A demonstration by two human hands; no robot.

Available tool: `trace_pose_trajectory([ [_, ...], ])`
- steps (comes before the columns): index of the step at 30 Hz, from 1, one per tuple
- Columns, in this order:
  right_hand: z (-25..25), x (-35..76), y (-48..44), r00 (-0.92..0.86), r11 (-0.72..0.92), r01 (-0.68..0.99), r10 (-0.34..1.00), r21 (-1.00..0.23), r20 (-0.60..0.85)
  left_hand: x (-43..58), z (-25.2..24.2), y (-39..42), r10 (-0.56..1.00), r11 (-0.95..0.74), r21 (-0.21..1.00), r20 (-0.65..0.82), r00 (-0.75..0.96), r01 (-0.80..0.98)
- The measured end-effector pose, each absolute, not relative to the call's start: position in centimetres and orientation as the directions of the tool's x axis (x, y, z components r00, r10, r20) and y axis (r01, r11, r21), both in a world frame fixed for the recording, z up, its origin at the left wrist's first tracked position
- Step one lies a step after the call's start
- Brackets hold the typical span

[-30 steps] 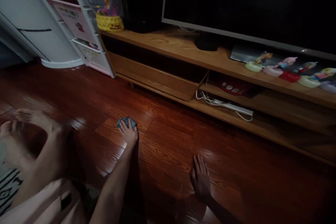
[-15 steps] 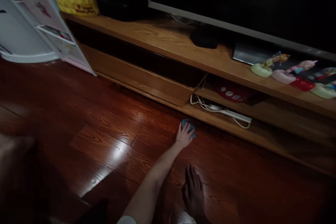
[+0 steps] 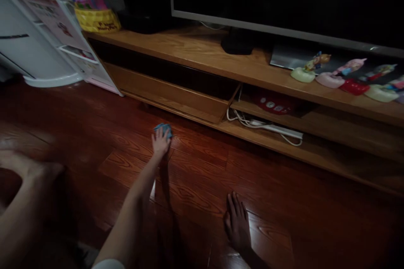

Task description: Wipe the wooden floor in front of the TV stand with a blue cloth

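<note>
A crumpled blue cloth (image 3: 167, 129) lies on the reddish-brown wooden floor (image 3: 195, 172), in front of the left part of the TV stand. My left hand (image 3: 160, 142) holds it down against the floor, with the fingers spread over it and the arm stretched forward. Nearer to me and to the right, my right hand (image 3: 238, 222) rests on the bare floor, palm down, its fingers extended and holding nothing.
The low wooden TV stand (image 3: 176, 54) crosses the view, with a television, small figurines (image 3: 315, 65) and a yellow-based toy (image 3: 97, 21) on top. White cables and a power strip (image 3: 277, 128) lie on its lower shelf. A bare leg (image 3: 28, 176) is at left.
My left hand has moved left along the floor with the blue cloth, away from the stand's middle. My right hand stays flat on the floor. The view has shifted slightly.
</note>
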State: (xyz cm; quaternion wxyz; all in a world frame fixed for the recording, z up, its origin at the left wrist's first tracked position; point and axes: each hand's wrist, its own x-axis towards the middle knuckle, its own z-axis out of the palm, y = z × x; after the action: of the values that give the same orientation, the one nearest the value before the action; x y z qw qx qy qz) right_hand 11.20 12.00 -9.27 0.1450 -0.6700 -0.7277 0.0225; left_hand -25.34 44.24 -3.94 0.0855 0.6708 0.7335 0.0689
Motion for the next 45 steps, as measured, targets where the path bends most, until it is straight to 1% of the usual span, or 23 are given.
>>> trace_pose_trajectory([
  [3,-9.4,11.2,12.1,-0.057,0.100,0.964,0.983,-0.247,0.176,-34.6,-3.8,40.4,0.931,0.365,0.168,-0.040,-0.363,0.916],
  [6,-9.3,11.3,12.2,-0.061,0.108,0.958,0.982,-0.265,0.181,-40.4,-4.1,35.6,0.828,0.555,0.155,-0.005,-0.561,0.817],
  [8,-9.3,11.2,12.3,-0.062,0.117,0.957,0.977,-0.267,0.205,-41.8,-4.3,33.0,0.773,0.624,0.154,0.023,-0.634,0.766],
  [10,-9.3,11.1,12.4,-0.064,0.123,0.957,0.973,-0.263,0.223,-41.1,-4.4,31.2,0.756,0.640,0.155,0.049,-0.653,0.753],
  [13,-9.2,10.9,12.6,-0.064,0.124,0.961,0.969,-0.246,0.238,-36.7,-4.6,29.7,0.799,0.585,0.154,0.059,-0.598,0.796],
  [15,-9.1,10.8,12.7,-0.066,0.126,0.965,0.965,-0.231,0.253,-32.0,-4.8,28.7,0.864,0.490,0.150,0.051,-0.501,0.859],
  [17,-9.1,10.8,12.8,-0.066,0.124,0.969,0.964,-0.216,0.258,-26.5,-5.2,27.1,0.945,0.318,0.161,0.027,-0.326,0.934],
  [19,-9.2,10.8,12.9,-0.061,0.112,0.973,0.968,-0.201,0.245,-20.9,-5.7,24.6,0.997,0.069,0.205,0.014,-0.073,0.976],
  [20,-9.2,10.8,13.0,-0.058,0.105,0.975,0.970,-0.195,0.236,-18.4,-6.0,23.1,0.998,-0.056,0.234,0.019,0.053,0.971],
  [22,-9.5,10.8,13.0,-0.056,0.100,0.977,0.973,-0.187,0.224,-14.5,-6.6,20.3,0.954,-0.298,0.285,0.048,0.297,0.911],
  [24,-9.7,10.9,13.1,-0.056,0.098,0.978,0.974,-0.184,0.219,-12.8,-7.0,18.3,0.893,-0.444,0.308,0.075,0.444,0.841],
  [25,-9.7,11.0,13.1,-0.054,0.096,0.978,0.974,-0.185,0.219,-12.9,-7.0,17.8,0.872,-0.484,0.308,0.082,0.483,0.819],
  [27,-9.8,11.0,13.2,-0.052,0.095,0.977,0.974,-0.191,0.221,-14.8,-6.7,17.7,0.865,-0.496,0.294,0.080,0.496,0.817],
  [29,-9.8,11.1,13.2,-0.052,0.097,0.975,0.974,-0.200,0.221,-18.4,-5.9,18.5,0.906,-0.419,0.272,0.055,0.421,0.866],
  [31,-9.7,11.1,13.3,-0.054,0.100,0.973,0.974,-0.206,0.220,-22.9,-5.1,19.6,0.971,-0.235,0.241,0.021,0.237,0.942],
  [33,-9.6,11.1,13.3,-0.060,0.107,0.972,0.974,-0.207,0.219,-27.5,-4.4,20.1,0.999,0.027,0.201,0.019,-0.032,0.979],
  [35,-9.5,11.0,13.3,-0.065,0.111,0.973,0.973,-0.202,0.222,-31.3,-4.1,19.9,0.955,0.279,0.178,0.055,-0.292,0.944],
  [36,-9.5,11.0,13.3,-0.065,0.110,0.974,0.973,-0.197,0.222,-32.5,-4.0,19.6,0.918,0.372,0.175,0.075,-0.389,0.911],
  [38,-9.4,11.0,13.3,-0.062,0.103,0.978,0.974,-0.180,0.218,-33.3,-4.1,18.5,0.858,0.486,0.171,0.093,-0.506,0.857],
  [40,-9.3,11.0,13.3,-0.062,0.097,0.982,0.976,-0.163,0.209,-31.8,-4.4,17.2,0.853,0.500,0.161,0.080,-0.516,0.851],
  [42,-9.4,11.0,13.3,-0.062,0.094,0.984,0.978,-0.154,0.201,-28.2,-4.8,15.5,0.916,0.389,0.153,0.045,-0.399,0.908],
  [43,-9.5,11.1,13.3,-0.061,0.092,0.984,0.978,-0.154,0.200,-25.9,-5.1,14.6,0.960,0.271,0.160,0.025,-0.279,0.949],
  [45,-9.6,11.1,13.3,-0.057,0.091,0.983,0.978,-0.160,0.201,-21.2,-5.5,12.7,0.999,-0.043,0.198,-0.003,0.045,0.979],
])
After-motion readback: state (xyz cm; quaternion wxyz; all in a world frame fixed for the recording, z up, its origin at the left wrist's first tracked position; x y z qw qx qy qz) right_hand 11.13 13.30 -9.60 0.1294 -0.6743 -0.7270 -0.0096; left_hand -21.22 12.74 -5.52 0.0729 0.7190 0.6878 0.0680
